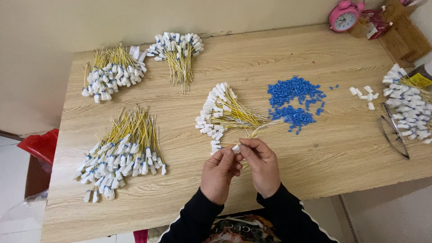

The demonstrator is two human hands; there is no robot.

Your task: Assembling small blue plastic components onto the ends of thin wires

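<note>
Yellow-wired lead with white connector (236, 148) pinched at bench centre, near front edge, between both hands. Left hand (220, 174): fingers curled, tips pressed together on the connector from below-left. Right hand (263, 165): fingers closed around the same connector from the right, thumb and forefinger meeting at its upper end. Both hands touching each other at the fingertips; neither clearly nearer, both on the part. Long axis of the lead: running up and to the right from the fingertips, wire tail trailing away toward the heap of blue plastic pieces (294, 101) (heap lying well beyond the fingers, up and right). Fan of similar leads (222, 112) just above the hands, white ends pointing left, yellow wires converging right toward the held lead. Larger finished-looking bundles at left (121, 155), upper left (112, 72) and top centre (177, 49), all well apart from the hands. Loose white connectors (364, 94) and another pile of leads (407, 105) at far right, with metal tweezers (394, 130) beside them. Pink alarm clock (344, 17) at rear corner. Wood-grain bench (324, 153) under everything. Exact seating of the connector on the wire: too small to tell.
</note>
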